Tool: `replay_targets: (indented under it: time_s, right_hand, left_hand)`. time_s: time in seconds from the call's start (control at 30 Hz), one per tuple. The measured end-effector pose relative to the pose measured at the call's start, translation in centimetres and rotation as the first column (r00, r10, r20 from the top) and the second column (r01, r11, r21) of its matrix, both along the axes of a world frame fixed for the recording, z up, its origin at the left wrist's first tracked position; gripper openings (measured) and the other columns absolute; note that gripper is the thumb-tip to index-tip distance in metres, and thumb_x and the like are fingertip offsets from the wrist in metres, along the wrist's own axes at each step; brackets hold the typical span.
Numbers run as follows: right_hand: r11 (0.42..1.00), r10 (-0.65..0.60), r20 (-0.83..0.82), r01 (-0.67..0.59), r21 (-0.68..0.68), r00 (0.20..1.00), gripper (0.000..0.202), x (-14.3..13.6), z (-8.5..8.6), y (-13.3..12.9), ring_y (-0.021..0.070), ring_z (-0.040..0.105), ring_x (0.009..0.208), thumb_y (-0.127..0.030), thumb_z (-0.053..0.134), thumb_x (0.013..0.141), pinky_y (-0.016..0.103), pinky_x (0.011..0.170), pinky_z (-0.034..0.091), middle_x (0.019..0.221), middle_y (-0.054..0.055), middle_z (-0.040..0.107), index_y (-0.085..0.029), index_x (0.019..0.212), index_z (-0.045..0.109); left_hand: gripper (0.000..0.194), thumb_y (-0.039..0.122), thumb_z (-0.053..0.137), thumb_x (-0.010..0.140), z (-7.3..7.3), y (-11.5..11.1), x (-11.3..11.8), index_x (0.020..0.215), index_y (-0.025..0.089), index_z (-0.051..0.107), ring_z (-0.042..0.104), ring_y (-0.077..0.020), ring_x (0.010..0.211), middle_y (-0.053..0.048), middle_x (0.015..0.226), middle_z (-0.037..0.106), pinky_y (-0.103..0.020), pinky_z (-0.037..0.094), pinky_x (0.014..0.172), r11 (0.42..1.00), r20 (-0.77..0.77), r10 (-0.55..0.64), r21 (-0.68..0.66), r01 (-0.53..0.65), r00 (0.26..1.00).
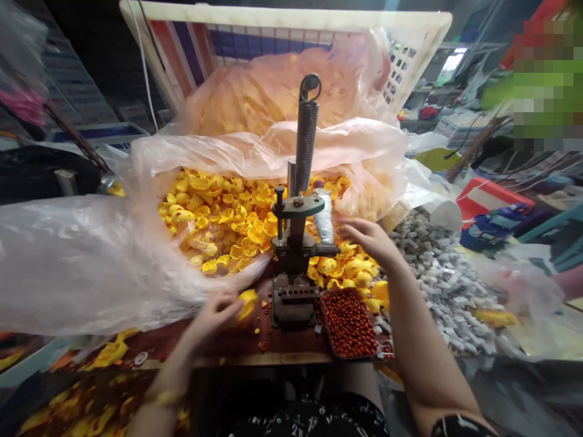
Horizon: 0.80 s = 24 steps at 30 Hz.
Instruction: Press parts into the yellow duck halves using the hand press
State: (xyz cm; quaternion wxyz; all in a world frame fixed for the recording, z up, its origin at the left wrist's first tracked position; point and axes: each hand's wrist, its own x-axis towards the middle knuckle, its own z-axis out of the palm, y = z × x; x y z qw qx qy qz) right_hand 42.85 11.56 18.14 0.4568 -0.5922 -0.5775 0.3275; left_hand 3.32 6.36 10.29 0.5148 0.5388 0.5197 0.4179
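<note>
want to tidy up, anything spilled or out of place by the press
Slightly: a few small red bits lie loose on the brown tabletop left of the press, possibly spillage, since similar-coloured beads fill a tray to its right.

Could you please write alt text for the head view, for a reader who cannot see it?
The left hand holds a yellow shell left of a press, while the right hand is beside its white handle. Behind is a plastic bag of yellow shells; to the right lie a tray of red beads and grey pieces.
</note>
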Motion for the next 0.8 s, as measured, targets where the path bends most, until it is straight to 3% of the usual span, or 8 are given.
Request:
replay_targets:
  time_s: [0.03,0.07,0.17,0.23,0.37,0.5,0.7,0.8]
  right_hand:
    - [0.993,-0.087,0.239,0.102,-0.054,0.967,0.026,2.4,-1.2,-1.9,0.0163,0.062,0.073,-0.037,0.059,0.080,0.025,0.067,0.047,0.082,0.007,0.070,-0.015,0.087,0.070]
    - [0.956,-0.187,0.458,0.268,-0.118,0.869,0.022,4.7,-2.4,-3.6,0.0173,0.062,0.070,-0.032,0.057,0.080,0.025,0.064,0.046,0.077,0.007,0.070,-0.015,0.080,0.071]
    - [0.801,-0.043,0.761,0.478,-0.360,0.647,0.021,9.4,-5.6,-6.8,0.0194,0.065,0.074,-0.017,0.055,0.076,0.025,0.064,0.044,0.079,0.009,0.072,-0.016,0.082,0.074]
    - [0.759,0.066,0.781,0.477,-0.443,0.621,0.028,10.3,-7.4,-7.1,0.0201,0.067,0.085,-0.011,0.054,0.073,0.023,0.068,0.045,0.092,0.010,0.073,-0.018,0.091,0.075]
    - [0.748,0.063,0.809,0.509,-0.426,0.584,0.040,9.9,-9.7,-5.8,0.0241,0.065,0.099,-0.009,0.057,0.071,0.025,0.075,0.046,0.109,0.016,0.068,-0.016,0.108,0.071]
    - [0.748,0.072,0.825,0.517,-0.416,0.560,0.039,10.5,-10.4,-5.2,0.0248,0.063,0.103,-0.015,0.060,0.073,0.026,0.077,0.046,0.114,0.014,0.067,-0.022,0.110,0.070]
    - [0.734,0.100,0.863,0.549,-0.399,0.494,0.031,10.3,-10.5,-4.7,0.0308,0.063,0.103,-0.029,0.061,0.077,0.033,0.078,0.048,0.111,0.019,0.066,-0.016,0.103,0.070]
    - [0.710,0.122,0.879,0.578,-0.402,0.462,0.031,9.9,-10.4,-4.2,0.0332,0.064,0.101,-0.021,0.058,0.078,0.037,0.077,0.050,0.110,0.023,0.065,-0.010,0.106,0.068]
  left_hand:
    - [0.027,0.044,0.080,0.053,0.7,-0.2,-2.7,0.052,0.021,0.066,0.061,-0.0244,0.080,-0.005,0.077,0.068,-0.030,0.048,0.074,0.997,-0.201,0.034,0.072,-0.020,0.979]
    - [0.030,0.049,0.076,0.058,1.1,0.0,-5.1,0.053,0.021,0.065,0.061,-0.0250,0.083,-0.005,0.082,0.068,-0.031,0.048,0.076,0.991,-0.355,0.082,0.125,-0.039,0.931]
    - [0.032,0.053,0.064,0.067,0.9,2.8,-8.3,0.068,0.022,0.068,0.061,-0.0267,0.091,-0.006,0.091,0.068,-0.035,0.046,0.086,0.953,-0.585,0.220,0.301,-0.042,0.780]
    - [0.030,0.043,0.057,0.072,-0.4,6.0,-7.3,0.085,0.019,0.069,0.060,-0.0281,0.098,-0.009,0.098,0.068,-0.037,0.044,0.092,0.939,-0.674,0.246,0.344,0.002,0.697]
    - [0.033,0.025,0.054,0.070,-3.2,10.4,-3.1,0.098,0.013,0.065,0.058,-0.0328,0.098,-0.018,0.100,0.066,-0.046,0.043,0.090,0.940,-0.797,0.325,0.331,-0.082,0.510]
    - [0.029,0.021,0.048,0.076,-4.0,9.6,-2.0,0.098,0.013,0.063,0.057,-0.0338,0.100,-0.018,0.099,0.065,-0.052,0.037,0.095,0.914,-0.781,0.395,0.389,-0.118,0.484]
    - [0.034,0.023,0.054,0.071,-4.0,4.6,-2.1,0.104,0.015,0.058,0.056,-0.0274,0.099,-0.012,0.103,0.058,-0.038,0.046,0.089,0.794,-0.583,0.530,0.596,-0.118,0.616]
    - [0.046,0.019,0.056,0.068,-4.8,2.1,-0.9,0.114,0.016,0.055,0.055,-0.0291,0.104,-0.013,0.111,0.054,-0.040,0.045,0.094,0.828,-0.601,0.444,0.559,-0.047,0.665]
